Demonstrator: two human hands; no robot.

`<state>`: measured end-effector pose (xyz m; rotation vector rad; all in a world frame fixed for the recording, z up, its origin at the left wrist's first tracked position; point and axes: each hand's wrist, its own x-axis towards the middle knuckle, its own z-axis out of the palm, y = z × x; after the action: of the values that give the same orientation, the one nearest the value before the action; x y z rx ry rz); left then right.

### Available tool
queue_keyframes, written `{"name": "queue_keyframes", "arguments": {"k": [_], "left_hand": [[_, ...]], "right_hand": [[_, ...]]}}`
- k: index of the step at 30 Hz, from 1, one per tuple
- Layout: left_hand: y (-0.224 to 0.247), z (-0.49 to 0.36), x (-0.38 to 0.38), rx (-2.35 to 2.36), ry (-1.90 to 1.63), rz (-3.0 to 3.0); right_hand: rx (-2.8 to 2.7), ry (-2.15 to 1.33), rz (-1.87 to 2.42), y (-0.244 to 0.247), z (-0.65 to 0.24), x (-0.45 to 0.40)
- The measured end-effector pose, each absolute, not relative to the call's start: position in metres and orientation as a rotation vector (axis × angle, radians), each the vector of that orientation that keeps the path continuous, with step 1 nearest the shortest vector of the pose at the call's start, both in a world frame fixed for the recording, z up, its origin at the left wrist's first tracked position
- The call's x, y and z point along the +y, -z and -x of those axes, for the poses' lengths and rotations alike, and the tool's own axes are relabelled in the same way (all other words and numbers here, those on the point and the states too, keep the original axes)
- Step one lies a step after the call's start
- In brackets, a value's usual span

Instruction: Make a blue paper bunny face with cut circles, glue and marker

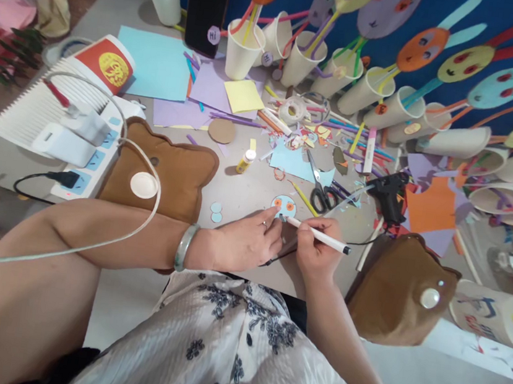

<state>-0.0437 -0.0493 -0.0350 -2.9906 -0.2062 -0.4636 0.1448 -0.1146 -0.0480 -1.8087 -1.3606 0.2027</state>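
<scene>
My right hand [319, 246] is closed round a white marker [323, 237] with a black end, its tip at the lower part of a small light-blue paper face [284, 205]. Orange eyes show on that face. My left hand [250, 239] lies on the table with its fingertips on the paper's lower left edge, and part of the paper is hidden under them. Two small light-blue discs [216, 212] lie left of the hands. Black scissors [324, 197] and a yellow pencil [303, 198] rest just beyond the face.
A glue gun [389, 196] and orange paper [432, 204] are at the right. Brown cushions [170, 172] flank the hands. Beside a power strip [96, 160], a white cable crosses my left arm. Paper cups [243, 50] with paper faces line the back.
</scene>
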Motion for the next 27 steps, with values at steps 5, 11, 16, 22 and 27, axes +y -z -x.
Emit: {"name": "queue_keyframes", "arguments": {"k": [5,11,16,22,27], "left_hand": [[0.0357,0.0437,-0.0492,-0.190,0.489,2.969],[0.0348,0.0432,-0.0491,-0.194,0.450,2.974],[0.0316,0.0445,-0.0476,-0.180,0.431,2.987],[0.0340,0.0439,-0.0477,-0.177,0.452,2.947],[0.0341,0.0430,-0.0487,-0.185,0.423,2.925]], "right_hand": [[-1.376,-0.193,1.781,0.0477,-0.1439,-0.1139],[-1.368,-0.196,1.784,0.0469,-0.1434,-0.1133],[-1.357,-0.181,1.779,0.0509,-0.1456,-0.1159],[-1.327,-0.181,1.784,0.0532,-0.1466,-0.1181],[-1.352,-0.174,1.758,0.0505,-0.1455,-0.1163]]}}
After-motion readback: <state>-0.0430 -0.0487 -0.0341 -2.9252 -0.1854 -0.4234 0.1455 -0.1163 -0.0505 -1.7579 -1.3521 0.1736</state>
